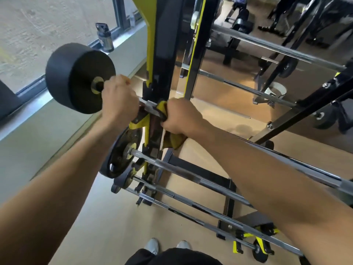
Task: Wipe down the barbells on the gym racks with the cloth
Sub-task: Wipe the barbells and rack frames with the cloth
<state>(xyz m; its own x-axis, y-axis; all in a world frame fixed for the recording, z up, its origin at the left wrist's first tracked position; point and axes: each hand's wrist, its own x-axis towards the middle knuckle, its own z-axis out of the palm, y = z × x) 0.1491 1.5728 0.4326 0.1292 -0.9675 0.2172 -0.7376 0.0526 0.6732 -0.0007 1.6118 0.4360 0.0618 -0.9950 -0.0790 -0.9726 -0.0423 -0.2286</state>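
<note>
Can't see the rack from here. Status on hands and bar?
Left hand grips the bar beside the black weight. Right hand holds the cloth round the bar. Rack upright stands between them.

Both my arms reach forward, bare to the elbow, forearms converging toward the middle of the view. Left hand (119, 101): back of hand up, fingers curled down and closed around the barbell (150, 108) shaft. Right hand (181, 116): just beside the left, wrist straight, knuckles up, fingers wrapped around the cloth (174, 139) where it lies against the same shaft. The hands sit close together, not touching. Fingertips of both hidden underneath.
</note>
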